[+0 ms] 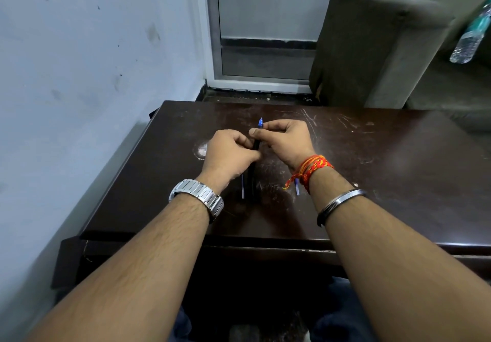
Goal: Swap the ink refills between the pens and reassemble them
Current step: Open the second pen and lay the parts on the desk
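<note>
A dark pen barrel [256, 145] with a blue tip [260, 123] pointing away from me is held above the dark brown table [385, 171]. My left hand [228, 155] grips the barrel's near part. My right hand [285, 139] pinches its far part just behind the blue tip. On the table below my hands lie a dark pen body [249, 185] and a thin blue refill [242, 187] beside it. Another blue-ended piece [296, 188] lies partly hidden under my right wrist.
A pale wall runs along the table's left side. Beyond the far edge are a metal-framed door [265, 49] and a grey-green sofa [372, 49] with a plastic water bottle [470, 36] on it. The table's near edge is close to my lap.
</note>
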The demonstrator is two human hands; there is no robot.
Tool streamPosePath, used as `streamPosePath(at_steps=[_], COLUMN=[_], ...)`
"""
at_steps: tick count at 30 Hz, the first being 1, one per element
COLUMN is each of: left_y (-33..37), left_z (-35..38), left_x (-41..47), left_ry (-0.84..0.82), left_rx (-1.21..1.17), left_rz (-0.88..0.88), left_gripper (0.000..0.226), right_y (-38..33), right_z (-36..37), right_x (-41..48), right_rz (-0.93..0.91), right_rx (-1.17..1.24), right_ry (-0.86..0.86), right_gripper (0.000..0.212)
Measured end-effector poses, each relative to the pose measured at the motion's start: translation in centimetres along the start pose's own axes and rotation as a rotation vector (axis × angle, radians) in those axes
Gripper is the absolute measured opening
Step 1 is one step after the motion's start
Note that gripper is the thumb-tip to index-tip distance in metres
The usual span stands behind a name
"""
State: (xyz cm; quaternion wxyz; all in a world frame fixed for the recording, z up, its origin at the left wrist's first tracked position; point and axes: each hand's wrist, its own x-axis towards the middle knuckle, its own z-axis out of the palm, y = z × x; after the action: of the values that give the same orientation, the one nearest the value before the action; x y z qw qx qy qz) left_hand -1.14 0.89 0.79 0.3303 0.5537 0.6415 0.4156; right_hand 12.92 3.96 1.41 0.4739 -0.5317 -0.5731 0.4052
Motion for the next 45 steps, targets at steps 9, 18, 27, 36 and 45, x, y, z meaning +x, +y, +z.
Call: streamPosePath(at_steps=[9,18,27,36,45], left_y=[0.4,0.4,-2.0,-3.3,-3.5], left_z=[0.1,-0.3,-4.1,-2.5,-2.8], left_x=[-0.1,0.0,1.4,1.2,1.1], left_ry=[-0.016,0.001,0.26,-0.187,-0.081], left_rx=[0.054,-0.02,0.122,0.522,0.593], left_rz=[0.029,0.025,-0.019,0.072,0.008], left_gripper=[0.007,0.015,0.014,0.033,0.007], right_y=[0.0,-0.1,0.5,0.7,0.7], right_z=[0.2,0.4,0.1,0.6,0.4], right_x=[0.1,0.1,0.6,0.3,0.2], right_rz=[0.021,0.018,0.086,0.154,0.213], right_rx=[-0.061,-0.014,-0.033,-0.134,-0.094], right_ry=[0.023,-0.024,0.039,-0.063,-0.127], right_gripper=[0.012,0.017,0.018,0.022,0.017])
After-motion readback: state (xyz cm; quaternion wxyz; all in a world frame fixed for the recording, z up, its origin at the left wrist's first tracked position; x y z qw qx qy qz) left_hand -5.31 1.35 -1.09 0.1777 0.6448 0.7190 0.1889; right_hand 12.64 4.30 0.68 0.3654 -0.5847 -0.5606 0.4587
